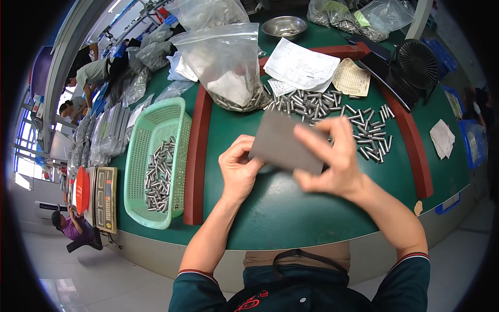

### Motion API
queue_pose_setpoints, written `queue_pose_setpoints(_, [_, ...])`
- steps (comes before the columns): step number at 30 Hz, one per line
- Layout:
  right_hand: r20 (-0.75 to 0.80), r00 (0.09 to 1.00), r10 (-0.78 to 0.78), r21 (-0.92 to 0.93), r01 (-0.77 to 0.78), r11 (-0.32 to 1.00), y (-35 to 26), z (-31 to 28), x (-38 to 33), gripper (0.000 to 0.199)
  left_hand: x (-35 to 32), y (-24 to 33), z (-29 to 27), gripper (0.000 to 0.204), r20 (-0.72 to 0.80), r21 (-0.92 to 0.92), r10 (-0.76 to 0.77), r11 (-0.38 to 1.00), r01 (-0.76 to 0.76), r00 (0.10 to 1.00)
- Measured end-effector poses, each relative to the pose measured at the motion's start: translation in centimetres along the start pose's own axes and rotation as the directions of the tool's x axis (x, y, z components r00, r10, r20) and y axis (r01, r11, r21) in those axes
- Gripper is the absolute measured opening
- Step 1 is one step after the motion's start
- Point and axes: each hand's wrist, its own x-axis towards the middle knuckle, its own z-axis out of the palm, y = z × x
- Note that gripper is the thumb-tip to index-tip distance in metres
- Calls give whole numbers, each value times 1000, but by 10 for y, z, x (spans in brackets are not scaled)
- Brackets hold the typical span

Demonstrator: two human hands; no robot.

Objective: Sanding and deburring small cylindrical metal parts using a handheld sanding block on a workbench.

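A flat, dark grey rectangular sheet (278, 138) is pinched at its left edge by my left hand (238, 169), with thumb and curled fingers closed on it. What lies behind the sheet is hidden. My right hand (338, 161) is in front of the sheet's right part, slightly blurred. Its index finger and thumb are stretched and apart, and I see nothing held between them. Beyond both hands, many short metal pins (366, 132) lie loose on the green table (270, 218), partly covered by the sheet and the right hand.
Left stands a green plastic basket (132, 171) with more pins, beside a red bar (197, 166). Behind are a clear bag (223, 67), papers (301, 62), a metal bowl (284, 26) and a black fan (416, 62). A second red bar (410, 140) runs along the right.
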Motion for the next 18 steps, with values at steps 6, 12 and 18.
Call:
queue_pose_setpoints(6, [18, 998, -66, 68, 65, 996, -7, -3, -1, 65, 1, -1, -6, 14, 23, 7, 14, 1000, -14, 1000])
queue_pose_setpoints(12, [74, 991, -109, 123, 99, 987, -16, -11, 3, 64, 3, 2, -11, 15, 73, 47, 38, 998, -42, 997])
queue_pose_setpoints(18, [31, 997, -67, 3, 67, 998, -5, -15, 7, 67, 3, -2, -11, 10, 61, 75, 26, 997, -30, 998])
